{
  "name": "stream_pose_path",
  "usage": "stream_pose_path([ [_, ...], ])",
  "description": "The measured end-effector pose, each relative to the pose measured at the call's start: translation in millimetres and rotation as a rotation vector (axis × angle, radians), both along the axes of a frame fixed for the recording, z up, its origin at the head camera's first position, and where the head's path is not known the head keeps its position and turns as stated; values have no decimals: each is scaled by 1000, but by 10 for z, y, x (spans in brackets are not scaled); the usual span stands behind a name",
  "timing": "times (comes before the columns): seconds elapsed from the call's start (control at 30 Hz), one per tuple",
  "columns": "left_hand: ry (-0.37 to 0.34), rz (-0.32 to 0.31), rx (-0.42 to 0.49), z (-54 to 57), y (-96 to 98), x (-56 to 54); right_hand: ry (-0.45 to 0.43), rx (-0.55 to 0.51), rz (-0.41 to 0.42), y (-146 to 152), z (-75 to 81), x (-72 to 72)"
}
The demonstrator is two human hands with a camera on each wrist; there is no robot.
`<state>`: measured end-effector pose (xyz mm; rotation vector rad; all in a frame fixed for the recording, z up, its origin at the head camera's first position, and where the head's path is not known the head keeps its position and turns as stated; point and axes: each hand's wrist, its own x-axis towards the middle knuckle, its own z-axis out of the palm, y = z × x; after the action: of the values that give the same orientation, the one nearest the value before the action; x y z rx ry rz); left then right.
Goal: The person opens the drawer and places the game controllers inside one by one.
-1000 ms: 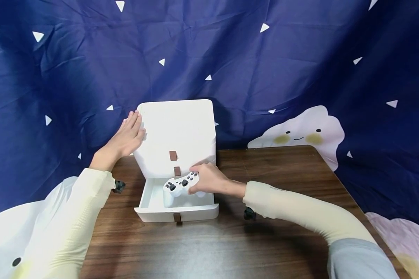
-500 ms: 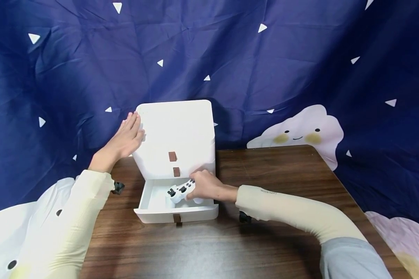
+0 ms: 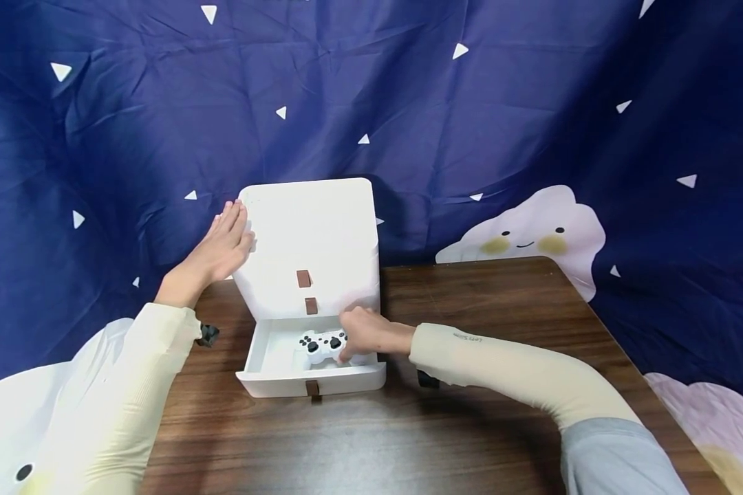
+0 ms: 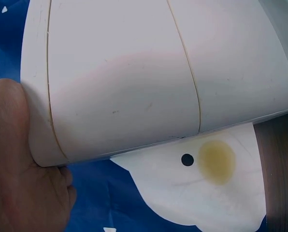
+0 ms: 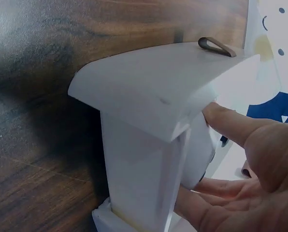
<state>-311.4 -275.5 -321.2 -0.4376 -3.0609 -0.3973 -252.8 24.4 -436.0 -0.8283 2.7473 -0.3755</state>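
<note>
A white cabinet (image 3: 309, 234) with brown pull tabs stands at the back of the table, its bottom drawer (image 3: 340, 383) pulled out. Inside that drawer lies a white game controller (image 3: 323, 346) with black sticks and buttons facing up. My right hand (image 3: 368, 332) reaches over the drawer's right side and holds the controller's right end. In the right wrist view, thumb and fingers stand on either side of the controller (image 5: 200, 147). My left hand (image 3: 221, 246) rests against the cabinet's upper left side with its fingers straight, and touches its edge in the left wrist view.
The dark wooden table (image 3: 470, 316) extends in front of the cabinet and to its right. A blue curtain (image 3: 408, 89) with white triangles and smiling clouds hangs close behind the cabinet.
My right hand has lowered the controller into the drawer, where it now lies flatter and more level. The left hand stays against the cabinet.
</note>
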Motion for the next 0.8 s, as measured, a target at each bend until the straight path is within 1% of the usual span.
stream_pose_path([
  [0.1,2,-1,1,-6,-10,-8,-2,14,14,-3,1,-11],
  [0.37,6,0,3,-7,-12,-8,31,15,41,-13,9,-36],
  [0.67,4,-4,9,-7,-19,-23,49,29,49,7,10,-24],
  [0.8,8,-5,10,-5,-22,-21,149,15,81,35,19,-26],
])
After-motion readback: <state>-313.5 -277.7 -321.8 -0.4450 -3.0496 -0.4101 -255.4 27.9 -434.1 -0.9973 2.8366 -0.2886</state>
